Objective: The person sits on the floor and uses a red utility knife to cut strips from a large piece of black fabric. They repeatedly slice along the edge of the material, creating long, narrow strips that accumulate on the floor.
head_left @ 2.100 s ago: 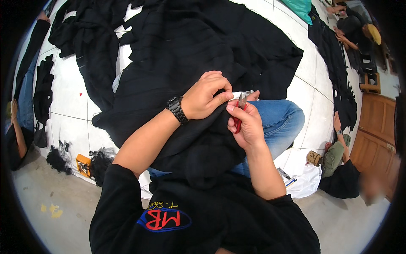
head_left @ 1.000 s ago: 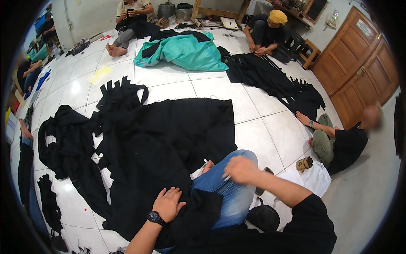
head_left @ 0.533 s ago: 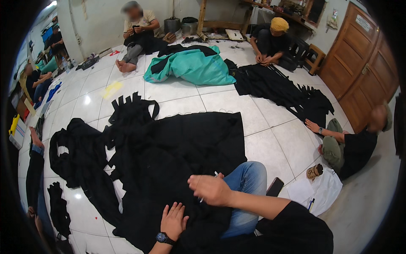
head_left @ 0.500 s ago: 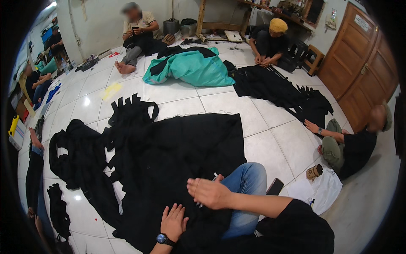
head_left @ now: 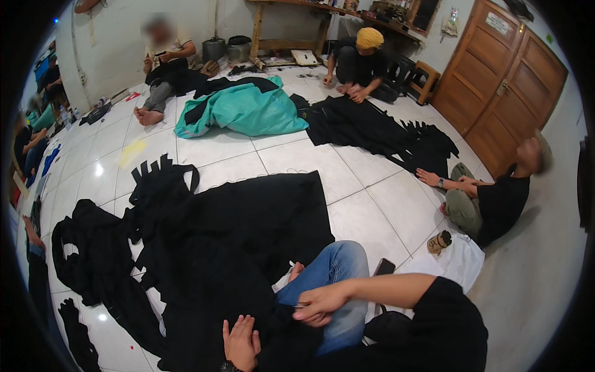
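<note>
A large piece of black cloth (head_left: 248, 217) is spread over the tiles and up to my lap. My left hand (head_left: 240, 342) lies flat on its near part, fingers stretched out. Over my jeans-clad knee (head_left: 338, 273), my right hand (head_left: 322, 302) is closed. Something small with a pale glint shows at its fingertips, too small to name, and the cloth's edge lies just below. To the left, more black cloth (head_left: 93, 235) with cut-out holes and strip-like ends lies bunched on the floor.
Other people sit around: one person (head_left: 502, 201) at right touching black cloth, one in a yellow head covering (head_left: 365, 62), one by the far wall (head_left: 164, 62). A teal sack (head_left: 248, 108) lies mid-floor. A phone (head_left: 384, 267) and a brown cup (head_left: 439, 242) are right of my knee.
My right hand has come down and back toward my lap, its fingers now closed. My left hand stays flat on the cloth. The whole view has shifted, with the scene sliding left.
</note>
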Demonstrator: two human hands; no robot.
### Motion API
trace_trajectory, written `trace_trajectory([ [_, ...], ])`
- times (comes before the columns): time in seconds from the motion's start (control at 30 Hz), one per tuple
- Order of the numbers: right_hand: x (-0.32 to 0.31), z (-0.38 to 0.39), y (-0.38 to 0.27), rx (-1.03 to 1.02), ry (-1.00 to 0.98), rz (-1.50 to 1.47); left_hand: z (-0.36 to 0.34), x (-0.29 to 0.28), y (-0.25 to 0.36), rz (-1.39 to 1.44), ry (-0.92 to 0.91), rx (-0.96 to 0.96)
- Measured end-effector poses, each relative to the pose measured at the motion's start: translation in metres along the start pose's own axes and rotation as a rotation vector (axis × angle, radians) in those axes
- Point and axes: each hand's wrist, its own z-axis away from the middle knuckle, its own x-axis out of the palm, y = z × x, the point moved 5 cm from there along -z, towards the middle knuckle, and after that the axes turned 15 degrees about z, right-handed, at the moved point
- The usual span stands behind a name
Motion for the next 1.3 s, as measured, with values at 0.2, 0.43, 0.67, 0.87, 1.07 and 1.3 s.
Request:
trace_trajectory([
  [0.2, -0.017, -0.036, -0.061, -0.7, 1.141, 1.261, 0.012, 0.009, -0.026, -0.055, 0.114, 0.007],
  [0.43, -0.065, 0.061, -0.01, 0.325, 0.747, 1.988, 0.006, 0.023, -0.019, -0.151, 0.058, 0.041],
  [0.67, -0.026, -0.008, -0.02, 0.28, 0.332, 0.389, 0.004, 0.014, -0.01, -0.192, 0.093, 0.029],
  [0.87, -0.022, -0.057, -0.033, -0.269, 0.766, 2.151, 0.01, 0.013, -0.021, -0.203, 0.098, 0.028],
  [1.07, -0.081, 0.059, -0.029, 0.193, 0.8, 1.86, 0.007, 0.019, -0.009, -0.222, 0.1, 0.04],
  [1.3, -0.034, -0.027, -0.014, 0.135, 0.427, 0.611, 0.008, -0.003, 0.002, -0.269, 0.134, 0.051],
])
